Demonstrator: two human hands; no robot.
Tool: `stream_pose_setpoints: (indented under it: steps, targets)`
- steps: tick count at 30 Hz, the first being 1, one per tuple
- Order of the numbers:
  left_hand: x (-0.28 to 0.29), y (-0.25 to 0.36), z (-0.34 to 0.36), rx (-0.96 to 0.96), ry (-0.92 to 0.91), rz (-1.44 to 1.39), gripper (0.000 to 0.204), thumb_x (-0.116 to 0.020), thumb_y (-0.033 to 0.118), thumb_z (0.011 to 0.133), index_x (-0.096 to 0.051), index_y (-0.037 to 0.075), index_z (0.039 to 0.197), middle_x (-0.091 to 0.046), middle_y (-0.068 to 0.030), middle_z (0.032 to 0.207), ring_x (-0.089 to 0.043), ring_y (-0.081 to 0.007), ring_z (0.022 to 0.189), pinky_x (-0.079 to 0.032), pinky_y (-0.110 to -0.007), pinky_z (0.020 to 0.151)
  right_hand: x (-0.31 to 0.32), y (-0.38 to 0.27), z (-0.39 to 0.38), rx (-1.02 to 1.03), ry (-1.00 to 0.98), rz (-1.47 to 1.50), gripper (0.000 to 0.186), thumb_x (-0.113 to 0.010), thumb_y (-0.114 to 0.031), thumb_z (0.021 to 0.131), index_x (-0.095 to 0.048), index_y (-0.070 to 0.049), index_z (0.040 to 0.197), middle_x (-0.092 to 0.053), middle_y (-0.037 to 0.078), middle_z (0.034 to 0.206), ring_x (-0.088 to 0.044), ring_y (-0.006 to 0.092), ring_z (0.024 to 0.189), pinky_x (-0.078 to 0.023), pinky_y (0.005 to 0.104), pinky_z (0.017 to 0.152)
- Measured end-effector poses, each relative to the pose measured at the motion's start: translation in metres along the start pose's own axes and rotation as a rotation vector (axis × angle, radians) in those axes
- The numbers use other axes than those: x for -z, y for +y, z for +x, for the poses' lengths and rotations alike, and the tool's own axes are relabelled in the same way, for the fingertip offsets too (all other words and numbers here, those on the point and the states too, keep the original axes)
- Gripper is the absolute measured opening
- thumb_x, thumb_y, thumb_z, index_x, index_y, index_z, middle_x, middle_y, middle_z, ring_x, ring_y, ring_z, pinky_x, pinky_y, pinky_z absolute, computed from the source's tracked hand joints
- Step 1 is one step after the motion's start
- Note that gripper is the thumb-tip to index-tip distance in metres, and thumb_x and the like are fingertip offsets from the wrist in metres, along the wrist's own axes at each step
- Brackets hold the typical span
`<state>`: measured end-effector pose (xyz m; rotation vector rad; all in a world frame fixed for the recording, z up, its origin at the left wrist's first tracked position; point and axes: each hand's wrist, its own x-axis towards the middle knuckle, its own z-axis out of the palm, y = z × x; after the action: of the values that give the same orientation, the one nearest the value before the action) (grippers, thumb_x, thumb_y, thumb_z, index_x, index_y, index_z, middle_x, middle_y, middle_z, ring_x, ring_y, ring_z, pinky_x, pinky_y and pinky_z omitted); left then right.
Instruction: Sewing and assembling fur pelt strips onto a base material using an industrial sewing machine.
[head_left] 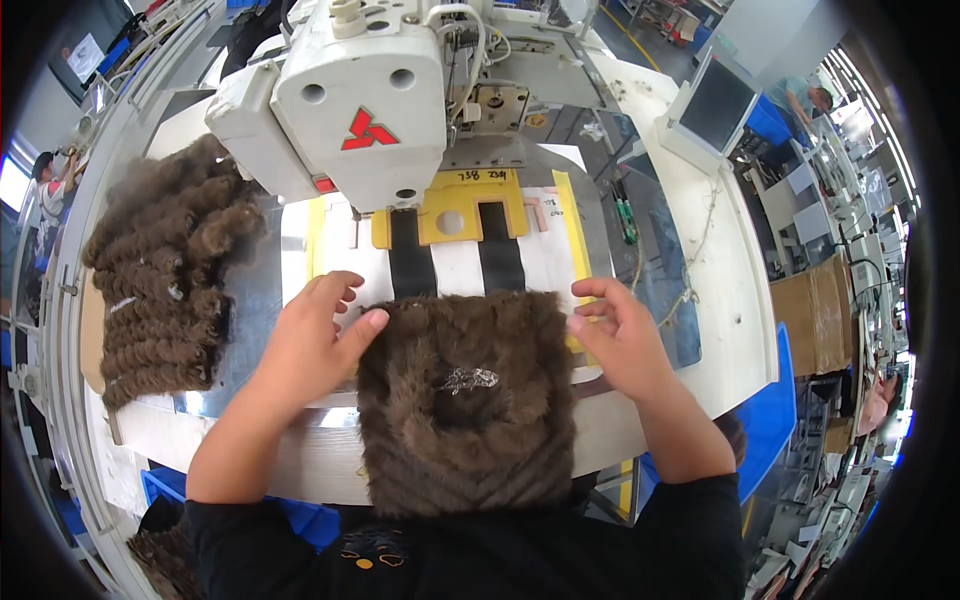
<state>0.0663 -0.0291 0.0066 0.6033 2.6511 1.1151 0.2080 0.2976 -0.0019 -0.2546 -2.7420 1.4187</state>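
Flanking fur [468, 435] at far corners, short of straps [411, 255], with left hand [315, 342] (closer) and right hand [628, 348], both half-open, holding nothing visible.

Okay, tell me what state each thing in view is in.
Fur piece: spread out, pile side up
Left hand: open, fingers bent
Right hand: open, fingers bent
Black strips: straight, side by side
Yellow plate: lying flat
Fur heap: piled up
Sewing machine: running or stopped, cannot tell
Monitor: screen dark
Green-handled tool: lying down
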Motion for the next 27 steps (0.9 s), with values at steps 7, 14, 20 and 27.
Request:
stream_pose_setpoints:
  steps: [7,14,20,27]
  targets:
    - [-0.003,-0.003,0.013,0.085,-0.268,0.044,0.042,-0.084,0.028,0.085,-0.068,-0.001,0.111,-0.068,-0.0158,0.088,-0.065,-0.0294,0.077,-0.053,-0.039,0.071,-0.011,-0.004,-0.005,-0.436,-0.065,0.852,0.062,-0.073,-0.007,0.094,-0.044,0.002,0.148,-0.054,0.017,0.139,-0.064,0.0167,0.096,-0.053,0.0303,0.078]
    - [-0.004,-0.014,0.011,-0.126,-0.355,0.056,0.032,-0.086,0.021,0.080,-0.062,0.001,0.083,-0.061,-0.0133,0.079,-0.060,-0.0245,0.072,-0.050,-0.035,0.067,-0.028,0.011,-0.021,-0.390,-0.261,0.605,0.026,-0.079,-0.016,0.091,-0.071,0.004,0.105,-0.069,0.002,0.084,-0.059,0.0092,0.076,-0.046,0.0277,0.065]
    - [-0.009,-0.041,0.003,-0.162,-0.361,-0.450,0.040,-0.080,0.014,0.083,-0.052,0.007,0.111,-0.051,0.0029,0.088,-0.048,-0.0104,0.079,-0.042,-0.027,0.069,-0.061,0.017,-0.024,0.187,0.080,-0.009,0.033,-0.073,-0.029,0.092,-0.062,0.000,0.103,-0.066,0.022,0.093,-0.064,0.0446,0.092,-0.051,0.0487,0.078]
    - [-0.029,-0.040,0.003,-0.022,-0.329,-0.723,0.034,-0.072,0.029,0.098,-0.053,0.009,0.119,-0.048,0.0056,0.083,-0.040,-0.0028,0.069,-0.029,-0.020,0.061,0.023,-0.041,-0.074,0.172,0.388,-0.015,0.020,-0.062,-0.011,0.095,-0.059,-0.007,0.114,-0.069,0.022,0.096,-0.066,0.0472,0.094,-0.053,0.0517,0.079]
